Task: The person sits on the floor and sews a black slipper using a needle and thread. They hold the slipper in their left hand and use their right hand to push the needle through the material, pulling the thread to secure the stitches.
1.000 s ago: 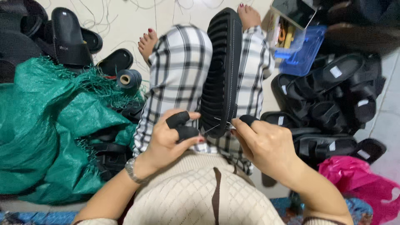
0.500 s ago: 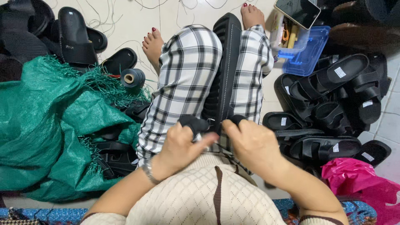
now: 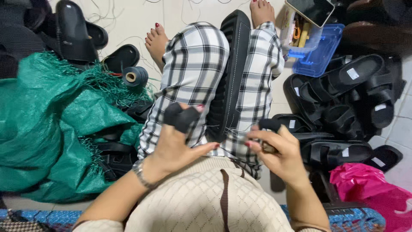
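Note:
A black sandal sole (image 3: 231,73) stands on edge between my legs in checked trousers (image 3: 195,73), its ridged tread facing left. My left hand (image 3: 176,144) hovers just left of the sole's near end. It wears black finger guards (image 3: 180,117), its thumb is stretched toward the sole, and I see nothing in it. My right hand (image 3: 279,150) is to the right of the sole, one black guard on a finger. It is closed around a small brown tool (image 3: 268,148). Neither hand touches the sole.
A green woven sack (image 3: 51,129) covers the floor at left, a dark thread spool (image 3: 135,77) beside it. Black sandals (image 3: 343,107) are piled at right, more at the top left (image 3: 77,30). A blue plastic tray (image 3: 319,53), a phone (image 3: 311,8) and a pink bag (image 3: 369,193) lie right.
Both hands were together at the sole's near end. They have now drawn apart, the left going left and up, the right going right.

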